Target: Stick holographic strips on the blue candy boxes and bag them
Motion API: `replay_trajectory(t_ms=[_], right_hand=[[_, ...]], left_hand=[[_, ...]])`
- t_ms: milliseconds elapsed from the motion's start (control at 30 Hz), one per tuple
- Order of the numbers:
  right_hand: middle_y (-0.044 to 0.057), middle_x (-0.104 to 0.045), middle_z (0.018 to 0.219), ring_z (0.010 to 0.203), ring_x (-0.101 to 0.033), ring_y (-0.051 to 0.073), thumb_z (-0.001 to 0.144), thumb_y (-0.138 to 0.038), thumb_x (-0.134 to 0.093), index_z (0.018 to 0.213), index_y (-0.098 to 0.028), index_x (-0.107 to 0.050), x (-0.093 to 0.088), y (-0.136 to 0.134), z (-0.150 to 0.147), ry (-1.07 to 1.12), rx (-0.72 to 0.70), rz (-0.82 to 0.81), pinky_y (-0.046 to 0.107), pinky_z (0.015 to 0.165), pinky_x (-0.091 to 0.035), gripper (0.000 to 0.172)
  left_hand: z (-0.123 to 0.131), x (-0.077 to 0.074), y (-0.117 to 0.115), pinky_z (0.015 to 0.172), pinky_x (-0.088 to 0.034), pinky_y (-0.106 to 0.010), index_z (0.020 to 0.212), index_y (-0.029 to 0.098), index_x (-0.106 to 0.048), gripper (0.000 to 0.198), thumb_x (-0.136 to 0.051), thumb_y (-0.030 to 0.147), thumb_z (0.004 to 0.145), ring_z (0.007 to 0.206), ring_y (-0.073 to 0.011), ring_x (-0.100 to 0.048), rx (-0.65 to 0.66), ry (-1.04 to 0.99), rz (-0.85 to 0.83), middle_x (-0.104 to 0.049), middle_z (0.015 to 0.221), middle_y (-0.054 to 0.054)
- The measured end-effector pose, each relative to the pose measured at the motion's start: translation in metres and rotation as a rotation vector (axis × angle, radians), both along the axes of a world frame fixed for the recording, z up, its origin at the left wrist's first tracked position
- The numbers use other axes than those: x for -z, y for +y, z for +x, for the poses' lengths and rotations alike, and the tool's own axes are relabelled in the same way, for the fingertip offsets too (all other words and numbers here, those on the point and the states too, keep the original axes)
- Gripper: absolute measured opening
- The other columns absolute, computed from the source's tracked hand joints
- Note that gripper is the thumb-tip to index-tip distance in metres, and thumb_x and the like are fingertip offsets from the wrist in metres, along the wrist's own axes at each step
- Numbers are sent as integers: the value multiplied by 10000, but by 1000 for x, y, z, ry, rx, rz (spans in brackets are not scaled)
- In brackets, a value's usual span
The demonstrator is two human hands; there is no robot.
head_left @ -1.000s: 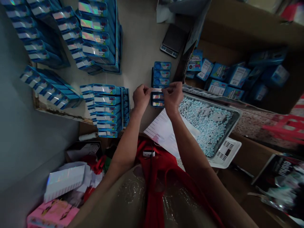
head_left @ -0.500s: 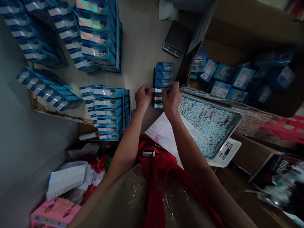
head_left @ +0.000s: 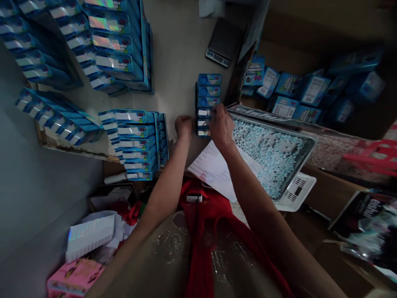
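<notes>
A short row of small blue tins [head_left: 208, 92] lies on the pale table; the nearer ones carry shiny silver stickers. My right hand [head_left: 221, 125] rests over the row's near end, fingers curled down onto a stickered tin. My left hand [head_left: 183, 125] is curled into a loose fist just left of the row, touching the table; what it holds, if anything, is hidden. A white sticker sheet [head_left: 217, 167] lies under my right wrist. A metal tray [head_left: 305, 151] full of small pale-blue candies sits to the right.
Stacks of blue boxes [head_left: 136, 140] with holographic labels stand left and far left. A small digital scale [head_left: 221, 42] sits at the back. A cardboard box [head_left: 310, 25] holds more blue packs. A white scale [head_left: 294, 194] sits under the tray.
Both hands held a silver sticker between them above the row. Now the right hand has dropped onto the tins and the left has pulled away into a fist.
</notes>
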State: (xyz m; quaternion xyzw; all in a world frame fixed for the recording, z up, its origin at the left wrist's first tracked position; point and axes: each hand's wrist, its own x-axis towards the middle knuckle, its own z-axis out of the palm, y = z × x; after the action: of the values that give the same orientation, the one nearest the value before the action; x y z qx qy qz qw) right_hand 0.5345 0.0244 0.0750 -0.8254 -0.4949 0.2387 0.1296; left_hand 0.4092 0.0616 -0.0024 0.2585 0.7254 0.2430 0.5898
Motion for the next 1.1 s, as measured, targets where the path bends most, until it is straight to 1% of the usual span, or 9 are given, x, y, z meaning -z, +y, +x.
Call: replay_trajectory(t_ms=[67, 167, 267, 367, 467, 567, 800, 933, 1100], right_hand=[[136, -673, 1201, 1082, -633, 275, 1019, -183, -362, 1185, -218, -620, -10, -21, 14, -23, -97, 42, 393, 909, -493, 309], [134, -682, 1146, 1064, -636, 275, 1033, -265, -403, 1139, -224, -653, -15, -72, 42, -66, -116, 87, 402, 927, -504, 274], [131, -693, 1048, 927, -633, 261, 1009, -277, -423, 1071, -203, -679, -5, -122, 62, -87, 9, 32, 408, 882, -524, 273], [147, -705, 1070, 988, -625, 282, 975, -235, -461, 1100, -176, -707, 8, -146, 64, -75, -43, -1, 450, 946, -522, 281], [174, -688, 1261, 1202, -583, 315, 985, -201, -462, 1237, -172, -704, 17, -141, 60, -37, -222, 48, 495, 1084, -465, 350], [179, -630, 1430, 1317, -546, 333, 971, -227, -514, 1377, -165, -635, 28, -126, 64, 59, -236, 122, 533, 1157, -419, 428], [52, -753, 1037, 982, -705, 211, 973, -462, -586, 1303, -244, -654, 30, -112, 81, 661, -109, 153, 376, 942, -567, 402], [19, -764, 1009, 952, -717, 193, 968, -421, -581, 1262, -258, -670, 15, -114, 78, 663, -107, 169, 345, 914, -559, 347], [27, -772, 925, 859, -717, 204, 929, -364, -628, 995, -234, -712, 9, -111, 86, 518, -141, 83, 322, 804, -530, 168]], left_hand=[[-7, -3, -22, 791, -493, -288, 870, 219, -575, 156, -725, 249, 841, 833, -163, -649, -4, 169, 115, -675, 859, -20], [-20, -16, -70, 888, -482, -324, 962, 218, -605, 86, -658, 235, 896, 943, -205, -666, 131, 315, 259, -709, 985, -66], [-16, -27, -114, 955, -475, -366, 948, 219, -646, 126, -707, 323, 911, 1013, -254, -667, 330, 329, 332, -721, 1015, -101], [6, -28, -133, 1001, -468, -382, 974, 229, -699, 247, -833, 384, 836, 1080, -279, -662, 468, 267, 381, -731, 1086, -117], [27, -23, -133, 943, -484, -371, 999, 228, -730, 224, -851, 285, 820, 998, -264, -678, 463, 253, 366, -744, 1049, -100], [32, -22, -129, 893, -494, -343, 918, 224, -747, 38, -754, 200, 889, 920, -232, -688, 474, 233, 380, -752, 960, -66], [20, -37, -127, 849, -531, -279, 924, 208, -765, 33, -740, 192, 910, 890, -190, -732, 542, 176, 422, -791, 941, -43], [29, -38, -130, 899, -549, -292, 1079, 240, -775, 149, -730, 287, 945, 950, -200, -751, 543, 140, 519, -812, 1044, -54], [36, -37, -132, 861, -541, -295, 957, 225, -806, 116, -708, 287, 956, 889, -200, -739, 570, 159, 491, -820, 970, -55]])
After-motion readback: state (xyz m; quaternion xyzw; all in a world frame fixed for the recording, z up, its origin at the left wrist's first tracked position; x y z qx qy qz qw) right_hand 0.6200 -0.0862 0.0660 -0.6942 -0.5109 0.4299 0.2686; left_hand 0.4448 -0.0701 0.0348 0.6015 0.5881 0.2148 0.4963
